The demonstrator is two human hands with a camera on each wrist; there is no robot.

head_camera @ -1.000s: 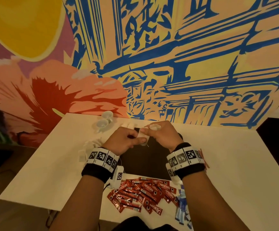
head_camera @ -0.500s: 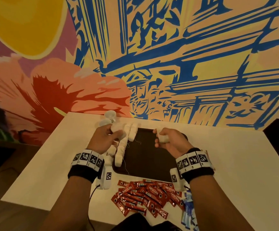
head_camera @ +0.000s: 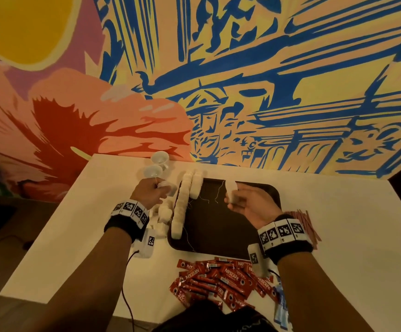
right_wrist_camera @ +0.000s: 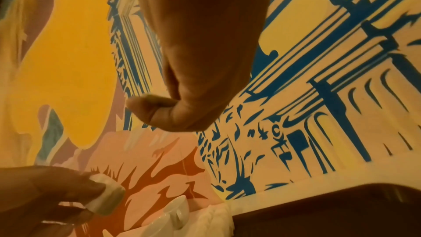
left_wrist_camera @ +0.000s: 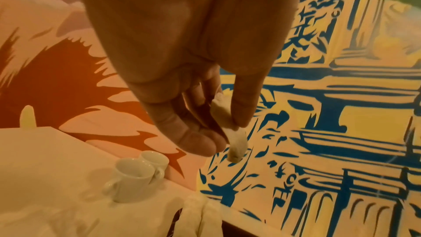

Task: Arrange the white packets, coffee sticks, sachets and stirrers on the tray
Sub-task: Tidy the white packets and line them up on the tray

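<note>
Head view shows the left hand point(head_camera: 149, 192) and the right hand point(head_camera: 247, 202) each pinching one white packet point(head_camera: 231, 190) over the dark tray point(head_camera: 221, 226), and such packets seem light and soft, best held gently by their edges.

the two hands, joined over the far edge of the dark tray point(head_camera: 221, 238) a second ago, have drawn apart. the left hand point(head_camera: 149, 193) has moved out past the tray's left rim toward the two white cups point(head_camera: 157, 165), pinching a white packet point(head_camera: 164, 185); the right hand point(head_camera: 247, 204) has dropped back over the tray, gripping a second white packet point(head_camera: 231, 191). the rows of packets point(head_camera: 183, 204) along the tray's left side, hidden a second ago, now show.
</note>
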